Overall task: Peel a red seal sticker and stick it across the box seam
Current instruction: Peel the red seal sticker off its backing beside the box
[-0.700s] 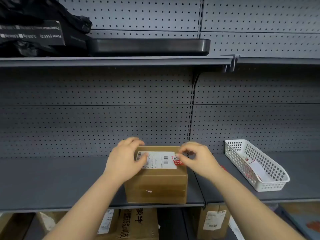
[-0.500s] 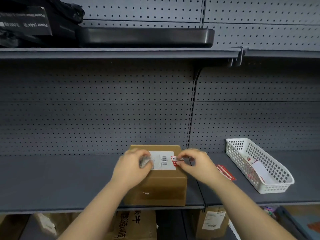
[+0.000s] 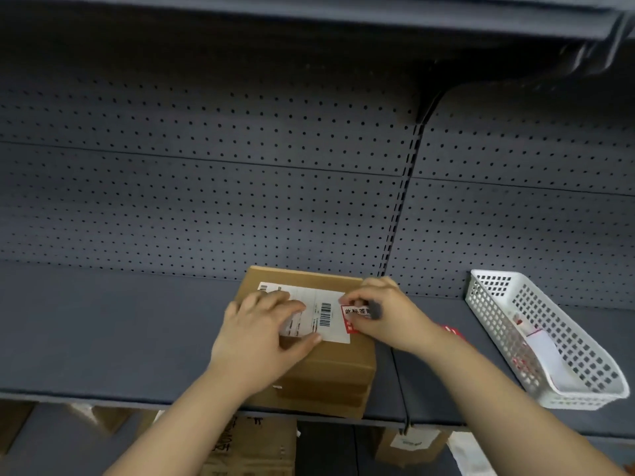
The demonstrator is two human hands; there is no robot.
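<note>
You were in the sticking step. The cardboard box (image 3: 319,365) sat on the grey shelf (image 3: 120,338), near its front edge, with a white shipping label (image 3: 318,312) on its top. The red seal sticker (image 3: 354,317) lay on the box top at the right end of that label, touching its edge and partly hidden under your fingers, so I could not tell how much of it was already down. The seam itself did not show, and whether the sticker crossed it I could not tell.

Your right hand (image 3: 388,314) was curled over the sticker, thumb and forefinger drawn close together at its upper edge, either pinching or pressing it; the blur left that open. Your left hand (image 3: 261,334) lay spread and flat on the left part of the box top, fingers over the label, thumb at its lower edge, gripping nothing, only steadying the box.

More red stickers (image 3: 452,331) lay on the shelf just beside your right wrist, and a white basket (image 3: 549,341) stood well apart to the right.

As I judged it, the next move called for smoothing the sticker flat from one end to the other, with firm pressure, while your left hand kept the box from sliding.
</note>
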